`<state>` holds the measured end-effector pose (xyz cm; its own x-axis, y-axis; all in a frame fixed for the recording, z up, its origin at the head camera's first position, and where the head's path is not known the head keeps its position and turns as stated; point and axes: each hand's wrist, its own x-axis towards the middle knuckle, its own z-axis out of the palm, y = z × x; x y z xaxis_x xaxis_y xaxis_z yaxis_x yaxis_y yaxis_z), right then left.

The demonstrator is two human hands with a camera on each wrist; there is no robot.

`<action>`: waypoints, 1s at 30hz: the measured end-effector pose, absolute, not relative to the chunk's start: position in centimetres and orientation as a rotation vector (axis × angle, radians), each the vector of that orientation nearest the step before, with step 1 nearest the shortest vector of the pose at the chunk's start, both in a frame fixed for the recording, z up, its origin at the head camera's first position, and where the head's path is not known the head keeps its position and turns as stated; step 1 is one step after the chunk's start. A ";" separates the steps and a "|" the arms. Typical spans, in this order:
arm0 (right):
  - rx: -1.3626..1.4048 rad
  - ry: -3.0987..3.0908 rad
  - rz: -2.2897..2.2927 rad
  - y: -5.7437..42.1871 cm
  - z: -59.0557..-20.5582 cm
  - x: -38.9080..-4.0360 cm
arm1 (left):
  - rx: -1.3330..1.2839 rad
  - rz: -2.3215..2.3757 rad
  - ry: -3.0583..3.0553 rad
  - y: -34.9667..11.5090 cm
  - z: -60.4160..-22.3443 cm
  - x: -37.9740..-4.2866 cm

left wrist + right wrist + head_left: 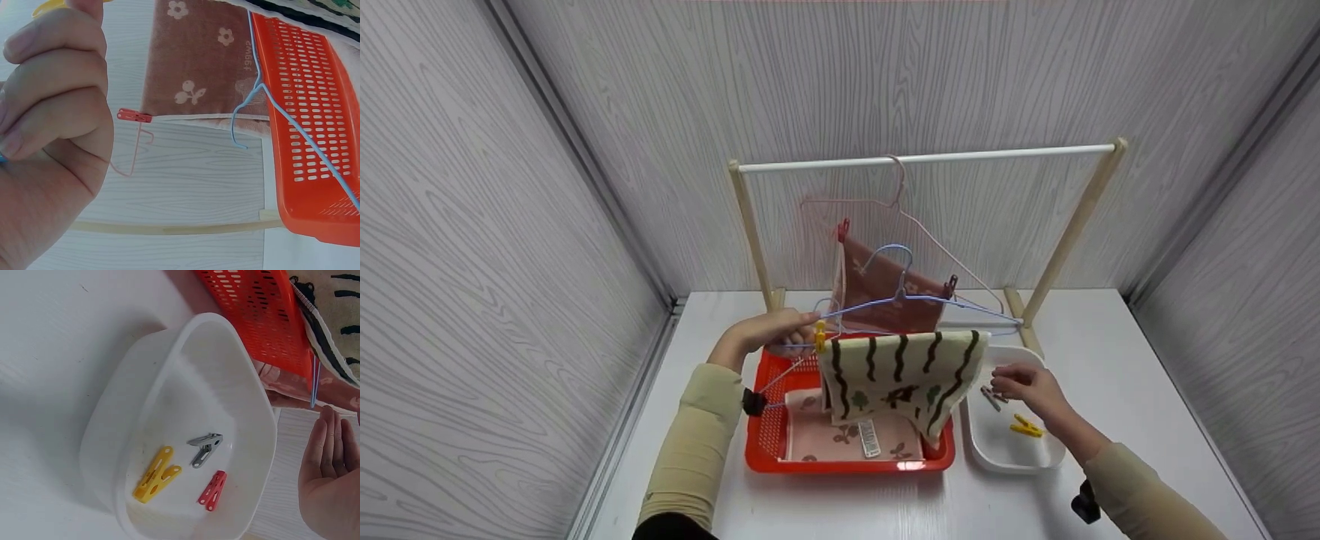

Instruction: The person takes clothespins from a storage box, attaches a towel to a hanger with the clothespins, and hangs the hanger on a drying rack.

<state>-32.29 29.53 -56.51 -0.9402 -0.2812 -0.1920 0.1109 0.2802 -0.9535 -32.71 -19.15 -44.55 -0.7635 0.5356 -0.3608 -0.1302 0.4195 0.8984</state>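
My left hand (780, 330) grips the left end of a light blue hanger (900, 298). A cream towel (900, 375) with dark wavy stripes hangs from it, its left top corner clipped by a yellow clothespin (820, 336) right beside my fingers. In the left wrist view the fingers (56, 84) are curled and the hanger is mostly hidden. Over the white tub (971, 427), just right of the towel, is my right hand (1031, 390). In the right wrist view its fingers (329, 444) are bent only slightly, with nothing visible between them.
Yellow, grey and pink clothespins (157, 475) lie in the tub. The red basket (757, 450) holds a pink towel (825, 435) with a label. Behind, a rack's white rail (1005, 154) carries a pink hanger (930, 236) with a brown towel (877, 277).
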 end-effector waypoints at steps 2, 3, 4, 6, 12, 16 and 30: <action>-0.126 2.222 -1.733 29.7 -56.9 -32.4 | 0.333 1.384 2.046 -19.2 -44.6 -32.7; -0.116 2.223 -1.739 29.8 -57.0 -32.5 | 0.333 1.385 2.045 -19.2 -44.6 -32.7; -0.109 2.221 -1.744 30.0 -57.2 -32.6 | 0.332 1.387 2.043 -19.3 -44.6 -32.6; -0.086 2.227 -1.740 30.2 -57.5 -32.7 | 0.335 1.386 2.042 -19.3 -44.6 -32.6; -0.015 2.246 -1.701 30.8 -58.6 -33.0 | 0.359 1.377 2.032 -19.4 -44.6 -32.5; 0.054 2.257 -1.674 31.0 -59.2 -32.9 | 0.356 1.378 2.026 -19.6 -44.7 -32.5; 0.188 2.231 -1.685 31.7 -61.5 -32.8 | 0.340 1.356 2.082 -19.6 -44.9 -32.6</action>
<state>-32.85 31.67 -61.55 -0.9341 -0.0968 -0.3437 0.3041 0.2887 -0.9078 -32.63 -19.56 -44.86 -0.7725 0.5236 -0.3594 -0.1171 0.4388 0.8909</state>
